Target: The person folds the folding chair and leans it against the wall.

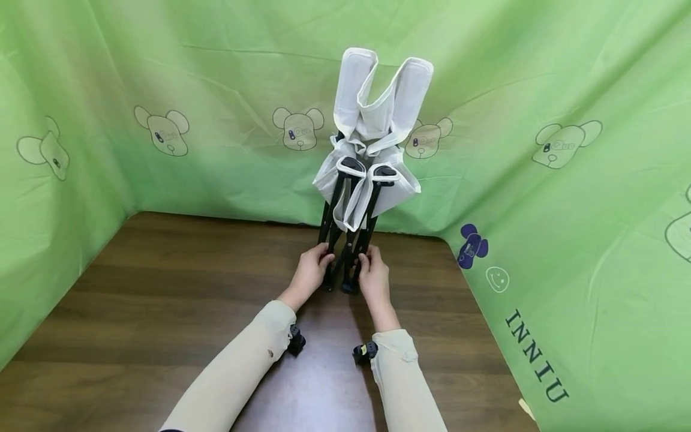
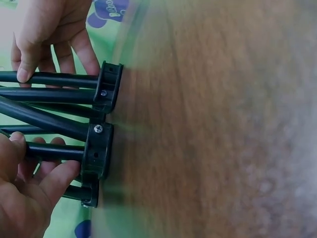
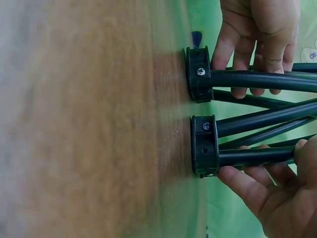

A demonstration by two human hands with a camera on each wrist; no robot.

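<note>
A folding camp chair (image 1: 352,84) with white fabric and black tube legs stands upright, mostly folded together, on the far part of the wooden tabletop. My left hand (image 1: 308,271) grips a leg low on the left, thumb on one side and fingers behind. On the opposite side, my right hand (image 1: 374,277) holds another leg between thumb and fingers. Both wrist views show the crossing tubes (image 2: 44,113) running into black plastic feet (image 3: 204,148) with screws, close to the wood. The fabric seat sags in folds between the tubes, hiding the upper frame.
Green cloth (image 1: 232,162) printed with bear heads hangs behind and along both sides of the tabletop (image 1: 162,312). Small black cameras (image 1: 364,353) sit at both wrists. A pale scrap (image 1: 526,409) lies by the right edge.
</note>
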